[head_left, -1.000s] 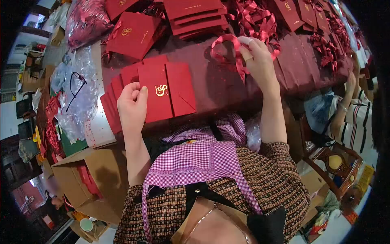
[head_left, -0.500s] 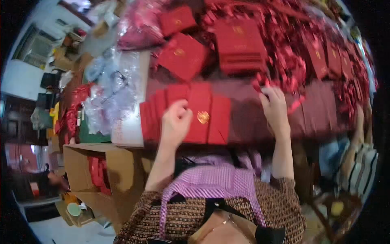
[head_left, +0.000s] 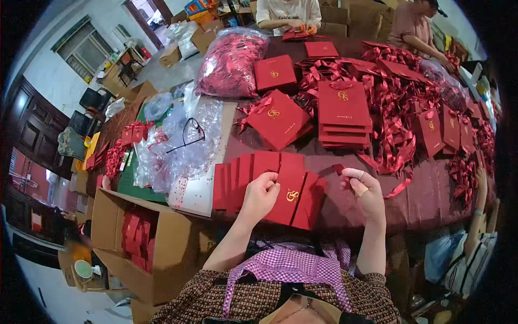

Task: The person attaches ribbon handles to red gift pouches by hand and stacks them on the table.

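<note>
Small red paper bags (head_left: 259,162) with gold letters lie fanned out and overlapping in front of me. My left hand (head_left: 260,197) is closed over the middle of this row, its fingertips curled in; whatever they hold is hidden. To the right of the bags, my right hand (head_left: 366,193) pinches a dark red ribbon (head_left: 338,169), whose short end sticks out beyond the fingertips. Tape is wrapped on fingers of this hand. A loose heap of shiny red ribbons (head_left: 396,135) lies just beyond it, beside a stack of red bags (head_left: 343,110).
A clear sack of red ribbons (head_left: 232,62) stands at the back left. Clear plastic bags (head_left: 183,140) lie nearer, left of the row. An open cardboard box (head_left: 121,245) with red bags stands by the table. Co-workers (head_left: 288,13) are at the far side and right.
The view has tilted up, bringing the far side into sight. My right hand has come away from the ribbon heap, nearer the fanned bags, with ribbon in it. My left hand stays over the bags.
</note>
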Tool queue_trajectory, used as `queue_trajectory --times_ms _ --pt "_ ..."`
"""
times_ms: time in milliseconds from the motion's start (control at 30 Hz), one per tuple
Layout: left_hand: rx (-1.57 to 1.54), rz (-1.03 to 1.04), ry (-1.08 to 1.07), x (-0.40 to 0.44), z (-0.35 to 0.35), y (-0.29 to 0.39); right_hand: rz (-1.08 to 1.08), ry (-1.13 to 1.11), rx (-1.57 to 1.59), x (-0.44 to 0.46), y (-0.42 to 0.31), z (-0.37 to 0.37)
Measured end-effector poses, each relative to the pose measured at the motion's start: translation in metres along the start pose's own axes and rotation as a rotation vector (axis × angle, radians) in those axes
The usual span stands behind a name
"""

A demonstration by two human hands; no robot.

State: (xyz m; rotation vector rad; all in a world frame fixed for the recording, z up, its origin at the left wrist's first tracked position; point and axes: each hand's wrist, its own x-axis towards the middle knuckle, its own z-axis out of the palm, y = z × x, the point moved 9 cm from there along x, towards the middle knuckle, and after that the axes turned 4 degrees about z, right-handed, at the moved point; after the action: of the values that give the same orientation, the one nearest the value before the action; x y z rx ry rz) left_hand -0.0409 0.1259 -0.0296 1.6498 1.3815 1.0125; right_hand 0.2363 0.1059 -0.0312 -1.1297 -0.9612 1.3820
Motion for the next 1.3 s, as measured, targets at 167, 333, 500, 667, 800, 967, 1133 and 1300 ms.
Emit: queue_trajectory --times_ms 167,333,500,667,800,967,1133,1300 --pt "-0.036 -0.01 -0.008 -0.001 0.005 -0.004 -0.1 0.041 -0.374 -0.006 -0.007 0.002" --pt "-0.027 0.02 0.0 -0.001 0.005 0.008 -0.621 0.202 -0.825 -0.012 -0.033 0.01" --pt "-0.089 -0.041 0.007 -0.005 0.007 -0.012 -0.683 0.293 -0.929 -0.016 -0.024 0.0" --pt "-0.21 -0.11 -0.081 -0.007 0.018 -0.007 -0.792 0.358 -0.934 -0.031 -0.044 0.014" --pt "-0.216 -0.084 -0.073 -0.009 0.021 0.0 -0.736 0.177 -0.704 -0.027 -0.033 0.04" --pt "-0.3 -0.082 -0.048 -0.015 0.024 0.015 -0.71 0.121 -0.615 -0.021 -0.009 0.076" --pt "-0.291 -0.068 -0.058 -0.018 0.024 0.019 -0.699 0.16 -0.6 -0.018 0.0 0.083" --pt "-0.372 -0.095 -0.082 -0.019 0.028 0.013 -0.684 0.165 -0.596 -0.017 0.002 0.084"
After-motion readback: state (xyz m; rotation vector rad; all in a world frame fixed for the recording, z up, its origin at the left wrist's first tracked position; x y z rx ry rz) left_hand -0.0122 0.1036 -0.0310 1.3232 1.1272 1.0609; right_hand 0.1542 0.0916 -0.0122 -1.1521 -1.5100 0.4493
